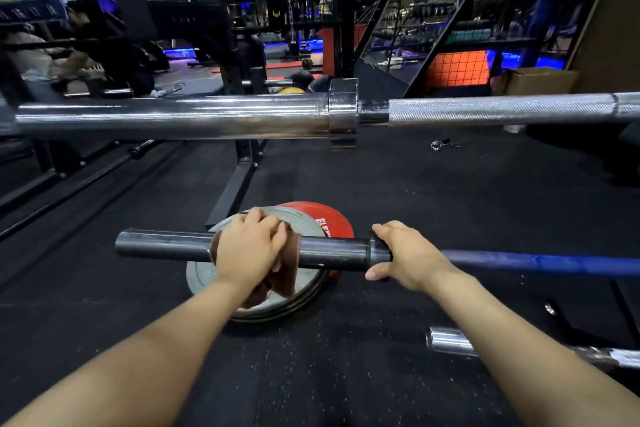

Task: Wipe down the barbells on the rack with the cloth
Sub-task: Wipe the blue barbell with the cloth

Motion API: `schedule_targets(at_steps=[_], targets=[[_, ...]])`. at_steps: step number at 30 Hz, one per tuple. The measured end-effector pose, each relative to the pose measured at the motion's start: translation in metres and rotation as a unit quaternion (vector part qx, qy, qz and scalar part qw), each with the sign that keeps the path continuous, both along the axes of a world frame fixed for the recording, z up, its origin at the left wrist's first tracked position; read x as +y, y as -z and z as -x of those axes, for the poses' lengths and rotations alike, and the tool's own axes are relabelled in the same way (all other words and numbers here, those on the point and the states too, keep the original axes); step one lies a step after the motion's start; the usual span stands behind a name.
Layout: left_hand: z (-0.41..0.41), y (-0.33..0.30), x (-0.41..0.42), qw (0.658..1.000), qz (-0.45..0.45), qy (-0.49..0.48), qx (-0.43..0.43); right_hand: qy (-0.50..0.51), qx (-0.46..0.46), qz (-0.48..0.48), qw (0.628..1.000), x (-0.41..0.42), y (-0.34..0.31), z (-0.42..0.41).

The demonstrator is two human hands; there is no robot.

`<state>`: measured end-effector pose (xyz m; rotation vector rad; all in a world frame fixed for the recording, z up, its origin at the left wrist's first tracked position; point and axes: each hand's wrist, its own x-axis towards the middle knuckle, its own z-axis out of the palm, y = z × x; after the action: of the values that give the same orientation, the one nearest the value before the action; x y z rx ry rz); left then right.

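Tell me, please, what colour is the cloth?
Brown cloth, seen in the head view.

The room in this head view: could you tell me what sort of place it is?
Most likely a gym's weight area: a chrome barbell, weight plates on the floor, a black rack.

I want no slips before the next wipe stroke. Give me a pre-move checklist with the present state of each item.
1. Brown cloth wrapped on the dark sleeve: ok, left hand grips it round the sleeve.
2. Bar steadied: ok, right hand holds it at the collar.
3. Sleeve end free for the stroke: ok, nothing on it.
4. Chrome barbell above clear of the hands: ok, it sits higher and farther away.
5. Plates on the floor below touching the bar: cannot tell.
6. Blue shaft seated on its support: cannot tell, out of view.
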<state>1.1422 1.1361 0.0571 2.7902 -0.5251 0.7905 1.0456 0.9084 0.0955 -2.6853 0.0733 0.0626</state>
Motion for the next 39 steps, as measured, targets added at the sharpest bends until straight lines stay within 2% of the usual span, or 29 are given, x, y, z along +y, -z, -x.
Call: schedule_targets(at_steps=[3, 5, 7, 10, 11, 13, 15, 19, 22, 27, 30, 34, 36, 39], targets=[[0.012, -0.009, -0.017, 0.999, -0.013, -0.032, -0.002, 0.003, -0.011, -0.001, 1.000, 0.002, 0.002, 0.003], [0.028, -0.008, -0.045, 0.999, -0.025, 0.024, -0.035, 0.007, -0.016, 0.000, 1.000, 0.002, 0.004, 0.003], [0.042, -0.003, -0.081, 0.995, 0.011, 0.098, 0.011, 0.005, -0.018, -0.002, 1.000, 0.001, 0.003, 0.003], [0.058, 0.000, -0.105, 0.979, 0.085, 0.152, 0.103, 0.007, -0.028, -0.007, 1.000, 0.000, 0.003, 0.003], [0.057, 0.002, -0.098, 0.978, 0.065, 0.168, 0.107, 0.009, -0.027, -0.009, 1.000, 0.000, 0.003, 0.004], [0.046, 0.008, -0.069, 0.981, -0.023, 0.189, 0.045, 0.012, -0.030, -0.013, 0.999, 0.000, 0.005, 0.007], [0.032, 0.009, -0.041, 0.987, -0.051, 0.150, 0.035, 0.017, -0.032, -0.021, 0.999, 0.001, 0.006, 0.009], [0.017, 0.002, -0.022, 0.996, -0.025, 0.055, 0.062, 0.019, -0.027, -0.030, 0.999, 0.006, 0.003, 0.009], [0.025, -0.002, -0.040, 0.995, 0.034, 0.051, 0.074, 0.026, -0.018, -0.022, 0.999, 0.009, 0.000, 0.008], [0.052, 0.002, -0.095, 0.978, 0.092, 0.167, 0.087, 0.018, -0.012, -0.017, 1.000, 0.004, 0.000, 0.003], [0.042, 0.000, -0.082, 0.978, 0.035, 0.192, 0.077, 0.022, -0.010, -0.019, 1.000, 0.000, 0.000, 0.005], [0.014, -0.011, -0.040, 0.982, -0.009, 0.120, 0.143, 0.026, -0.012, -0.032, 0.999, 0.000, 0.003, 0.009], [0.007, -0.014, -0.029, 0.981, -0.003, 0.093, 0.171, 0.034, -0.025, -0.050, 0.998, 0.003, 0.004, 0.011], [0.022, -0.017, -0.043, 0.983, 0.039, 0.089, 0.152, 0.054, -0.054, -0.066, 0.995, 0.006, 0.008, 0.013]])
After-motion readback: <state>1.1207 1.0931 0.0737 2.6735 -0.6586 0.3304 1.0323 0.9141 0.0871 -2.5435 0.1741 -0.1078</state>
